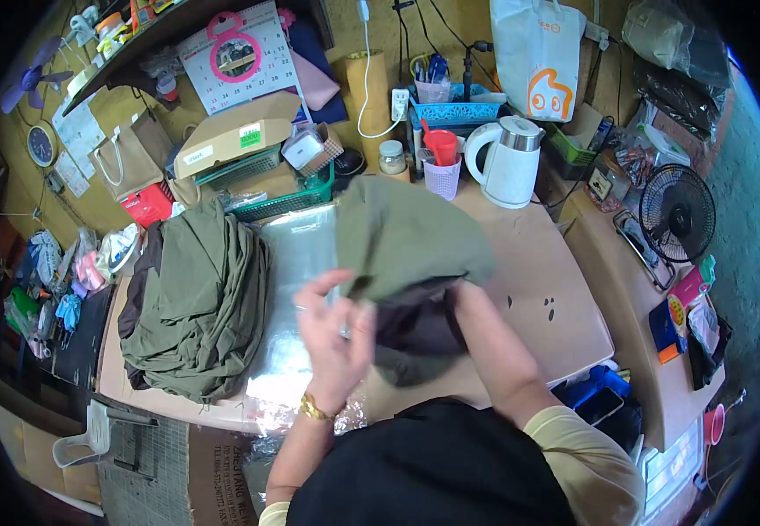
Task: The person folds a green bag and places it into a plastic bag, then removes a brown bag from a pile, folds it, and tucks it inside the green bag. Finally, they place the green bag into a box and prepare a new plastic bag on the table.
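Observation:
An olive-green cloth piece with a dark lining is held up over the table, its opening facing me. My right forearm goes into that opening, so the right hand is hidden inside the cloth. Just left of the opening is my left hand, its fingers apart and slightly blurred, with nothing visible in them. A gold bracelet circles the left wrist. To the left lies a heap of similar olive-green cloth pieces, with dark fabric showing along its left side.
A clear plastic sheet covers part of the cardboard-topped table. Along the back stand a white electric kettle, a lilac cup, a glass jar and a green basket. A black fan is at the right.

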A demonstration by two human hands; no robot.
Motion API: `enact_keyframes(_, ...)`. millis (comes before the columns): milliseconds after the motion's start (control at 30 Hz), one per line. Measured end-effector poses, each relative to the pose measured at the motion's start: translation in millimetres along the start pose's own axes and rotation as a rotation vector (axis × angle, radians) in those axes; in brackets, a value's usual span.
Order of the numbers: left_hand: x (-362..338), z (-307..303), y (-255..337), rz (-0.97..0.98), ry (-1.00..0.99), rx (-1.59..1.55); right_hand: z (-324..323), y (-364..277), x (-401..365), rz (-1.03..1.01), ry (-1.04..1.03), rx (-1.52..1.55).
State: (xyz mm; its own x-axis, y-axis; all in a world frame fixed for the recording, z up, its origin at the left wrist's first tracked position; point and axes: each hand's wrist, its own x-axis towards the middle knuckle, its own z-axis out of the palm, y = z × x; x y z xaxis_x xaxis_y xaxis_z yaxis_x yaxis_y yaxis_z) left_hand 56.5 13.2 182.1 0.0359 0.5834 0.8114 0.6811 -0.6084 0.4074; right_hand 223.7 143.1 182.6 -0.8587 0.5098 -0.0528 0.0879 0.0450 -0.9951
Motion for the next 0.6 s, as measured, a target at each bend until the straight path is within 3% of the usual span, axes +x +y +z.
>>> enact_keyframes(67,13.4,-5.2,-19.4,-0.197,0.201,-0.183,5.3,7.2,-9.7,0.327,-0.159,-0.490)
enact_keyframes(100,18.5,-11.3,-27.1,-0.230,0.197,-0.198,15.7,15.9,-15.3,0.399,-0.129,-0.580)
enact_keyframes(133,21.8,-17.6,-34.2,-0.260,0.195,-0.213,25.7,26.3,-23.9,0.346,0.044,-0.525)
enact_keyframes(167,19.5,-18.7,-44.8,-0.340,0.187,-0.304,41.5,58.9,-21.6,-0.288,0.297,-0.207)
enact_keyframes(200,22.6,-19.1,-42.7,-0.340,0.191,-0.303,53.7,63.0,-21.5,-0.289,0.294,-0.210)
enact_keyframes(267,31.2,-18.0,-32.3,-0.223,0.139,-0.181,70.7,65.0,-21.3,-0.649,0.475,0.972)
enact_keyframes(300,30.5,-17.2,-28.1,-0.213,0.061,-0.130,74.6,62.1,-32.2,-0.428,0.500,1.145)
enact_keyframes(333,28.6,-13.9,-20.1,-0.191,-0.008,-0.080,76.0,57.9,-34.0,-0.426,0.501,1.145)
enact_keyframes(400,22.4,-2.2,-1.7,-0.044,-0.047,-0.063,73.6,48.9,-30.3,-0.421,0.562,0.152)
enact_keyframes(433,17.3,4.0,7.8,0.008,-0.059,-0.069,81.2,45.7,-20.0,-0.455,0.669,0.028)
enact_keyframes(467,13.6,8.9,15.7,0.060,-0.073,-0.077,85.3,38.9,-24.3,-0.377,0.809,-0.289)
enact_keyframes(533,12.3,9.5,20.1,0.130,-0.109,-0.045,24.4,73.8,-8.2,-0.401,0.401,0.099)
enact_keyframes(567,9.9,8.4,18.1,0.055,-0.107,-0.075,40.3,39.2,2.9,-0.468,0.516,0.335)
enact_keyframes(600,9.1,6.6,16.1,-0.020,-0.105,-0.104,75.7,-31.4,-23.2,-0.221,0.445,1.111)
